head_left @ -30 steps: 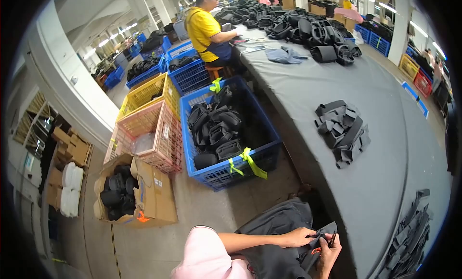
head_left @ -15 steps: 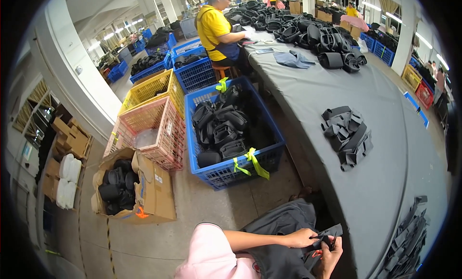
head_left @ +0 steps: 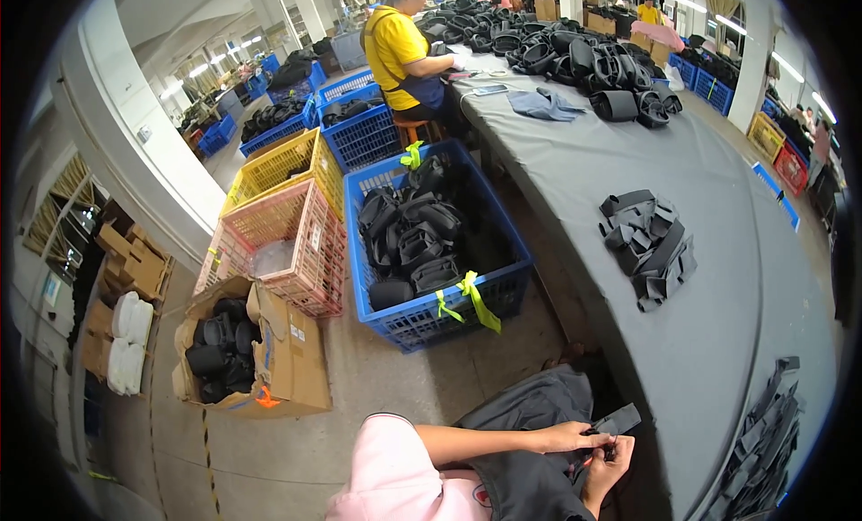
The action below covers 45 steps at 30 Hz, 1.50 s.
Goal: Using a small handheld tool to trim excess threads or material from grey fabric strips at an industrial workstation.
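Over my lap, at the table's near edge, my left hand [head_left: 567, 438] pinches a dark grey fabric strip [head_left: 620, 419] whose flat end sticks out to the right. Just below it, my right hand [head_left: 610, 467] is closed around small scissors with red-orange handles [head_left: 588, 461]. The fingers of both hands meet at the strip's lower edge, and the blades are mostly hidden by them. On the grey-covered table [head_left: 709, 359] lie a pile of cut grey strips [head_left: 648, 247] and a second, longer pile of strips [head_left: 763, 436] at the right.
Left of the table stand a blue crate [head_left: 435, 328] of black padded pouches, a pink crate [head_left: 310, 260], a yellow crate [head_left: 269, 166] and a cardboard box [head_left: 301, 364] of black pouches. A person in yellow [head_left: 400, 54] sits by a black pouch heap [head_left: 575, 58].
My left fingers have shifted right along the strip. My right hand has closed in around the scissors, covering blades that showed before. The view has shifted slightly.
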Each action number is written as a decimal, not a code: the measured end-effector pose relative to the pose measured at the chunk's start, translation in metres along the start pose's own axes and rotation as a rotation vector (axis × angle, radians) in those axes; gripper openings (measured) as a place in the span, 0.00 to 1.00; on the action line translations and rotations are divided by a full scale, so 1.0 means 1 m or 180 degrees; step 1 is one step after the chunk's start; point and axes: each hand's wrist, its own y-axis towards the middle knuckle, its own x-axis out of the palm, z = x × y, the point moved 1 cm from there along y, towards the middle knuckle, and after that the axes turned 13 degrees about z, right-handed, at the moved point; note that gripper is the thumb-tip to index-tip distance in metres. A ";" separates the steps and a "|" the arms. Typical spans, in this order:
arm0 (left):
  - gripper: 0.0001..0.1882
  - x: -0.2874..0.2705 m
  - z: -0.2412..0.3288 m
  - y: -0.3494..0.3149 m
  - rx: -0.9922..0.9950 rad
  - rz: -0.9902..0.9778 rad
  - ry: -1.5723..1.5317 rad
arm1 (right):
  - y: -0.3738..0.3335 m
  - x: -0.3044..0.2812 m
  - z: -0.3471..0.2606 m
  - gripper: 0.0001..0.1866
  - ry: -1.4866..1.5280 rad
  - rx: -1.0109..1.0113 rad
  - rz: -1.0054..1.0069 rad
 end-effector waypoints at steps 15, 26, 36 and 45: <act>0.21 0.005 -0.002 0.000 -0.0022 0.0078 0.0315 | -0.012 -0.025 0.001 0.12 0.0148 0.0119 -0.0390; 0.13 -0.012 0.022 0.023 -0.0126 0.0146 0.0874 | 0.054 -0.009 -0.002 0.09 0.0390 0.1588 -0.0075; 0.16 -0.012 0.003 0.026 -0.0238 0.0003 0.0773 | 0.027 -0.039 -0.008 0.15 0.0183 0.0854 -0.0068; 0.21 -0.004 0.005 0.032 -0.0516 -0.0005 -0.0229 | 0.011 -0.027 0.007 0.15 0.0020 0.0821 -0.0232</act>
